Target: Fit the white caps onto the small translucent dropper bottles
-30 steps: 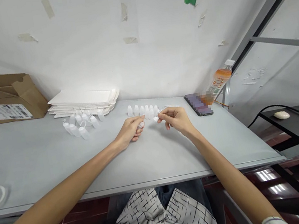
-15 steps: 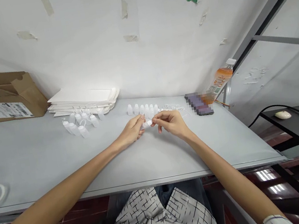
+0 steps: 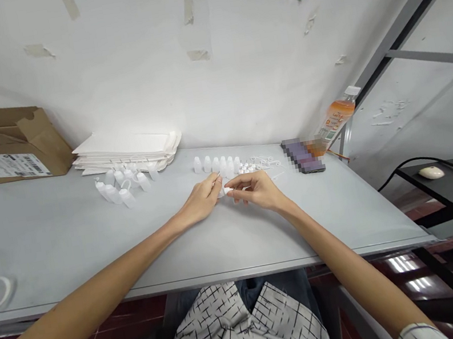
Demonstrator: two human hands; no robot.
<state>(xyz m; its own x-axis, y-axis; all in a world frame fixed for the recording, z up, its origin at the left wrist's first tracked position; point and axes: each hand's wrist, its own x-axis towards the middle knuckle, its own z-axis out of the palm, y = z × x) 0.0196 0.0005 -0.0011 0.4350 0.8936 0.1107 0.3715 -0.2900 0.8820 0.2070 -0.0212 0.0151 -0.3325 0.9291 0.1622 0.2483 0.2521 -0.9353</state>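
My left hand [image 3: 200,199] is closed around a small translucent plastic bottle [image 3: 221,193], mostly hidden by the fingers. The bottle lies tilted, its white cap end pointing toward my right hand [image 3: 258,189]. The right thumb and forefinger pinch at the white cap [image 3: 227,190]. Just beyond my hands stands a row of small plastic bottles [image 3: 216,165]. Beside them lie several small white caps [image 3: 246,168] and thin white loop pieces [image 3: 266,161]. To the left is a group of bottles [image 3: 127,197] with metal-looking tips and white loops.
A stack of white paper sheets or envelopes [image 3: 127,145] lies behind the left bottles. An opened cardboard box [image 3: 9,145] stands at the far left. On the right are a phone [image 3: 302,157] and an orange drink bottle [image 3: 337,116]. A wall [image 3: 239,92] borders the grey table [image 3: 239,242].
Both hands have come slightly lower and closer together. The right fingers now sit tighter against the cap, and the bottle shows less. The loose caps behind the right hand are more visible.
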